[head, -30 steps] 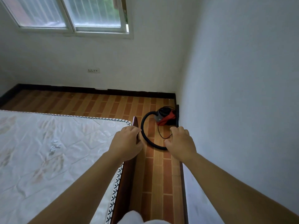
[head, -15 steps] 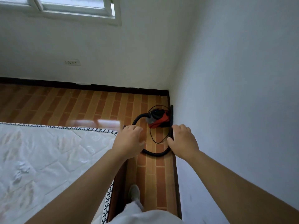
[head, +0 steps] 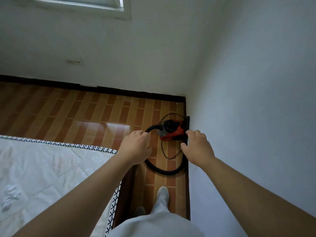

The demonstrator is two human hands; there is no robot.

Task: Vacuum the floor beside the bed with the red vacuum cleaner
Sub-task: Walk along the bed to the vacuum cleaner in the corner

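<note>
A small red and black vacuum cleaner (head: 171, 130) sits on the floor in the far right corner, against the wall. Its black hose (head: 164, 171) loops over the tiles in front of it and a thin black cord (head: 166, 154) lies inside the loop. The black tube (head: 187, 124) runs along the skirting beside it. My left hand (head: 136, 147) and my right hand (head: 198, 147) are stretched out in front of me, above the floor, with fingers loosely bent and nothing in them. They are short of the vacuum.
The bed with a white mattress (head: 42, 177) and dark wooden side fills the left. A narrow strip of brown tiled floor (head: 159, 189) runs between the bed and the right wall (head: 256, 117). My feet in white shoes stand on that strip. A wall socket (head: 75, 61) sits on the far wall.
I have stepped forward along the strip towards the corner, so the vacuum looks closer. Both hands stay stretched out and hold nothing.
</note>
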